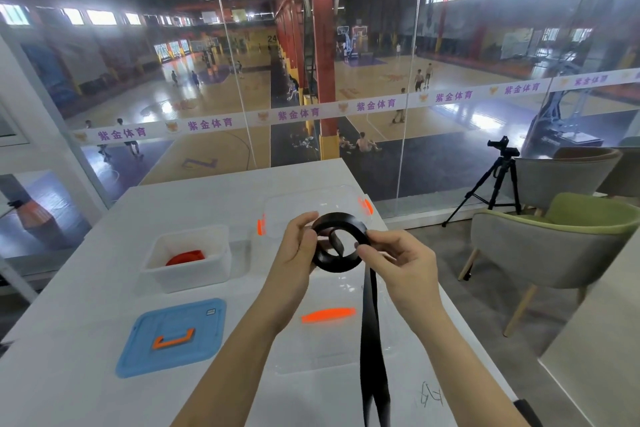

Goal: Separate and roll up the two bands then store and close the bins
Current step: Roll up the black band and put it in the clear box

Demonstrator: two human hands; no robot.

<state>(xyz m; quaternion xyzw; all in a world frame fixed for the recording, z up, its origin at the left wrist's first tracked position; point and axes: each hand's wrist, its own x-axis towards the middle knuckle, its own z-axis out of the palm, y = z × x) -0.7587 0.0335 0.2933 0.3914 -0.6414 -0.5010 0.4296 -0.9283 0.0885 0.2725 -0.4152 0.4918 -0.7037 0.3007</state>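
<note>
Above the table I hold a black band (349, 262), partly coiled into a loose ring. My left hand (297, 250) grips the coil's left side and my right hand (398, 256) pinches its right side. The band's loose tail (372, 350) hangs straight down toward the near table edge. A red band (185, 257) lies rolled inside the white bin (188, 276) at the left. That bin's blue lid (173, 336) with an orange handle lies flat in front of it. A clear bin (311, 208) with orange clips stands behind my hands, and its clear lid (329, 340) lies below them.
The white table (86, 392) ends at a glass wall overlooking a sports hall. To the right stand a tripod with a camera (498, 180) and a grey-green chair (554, 246). A pen scribble (431, 395) marks the table near the front.
</note>
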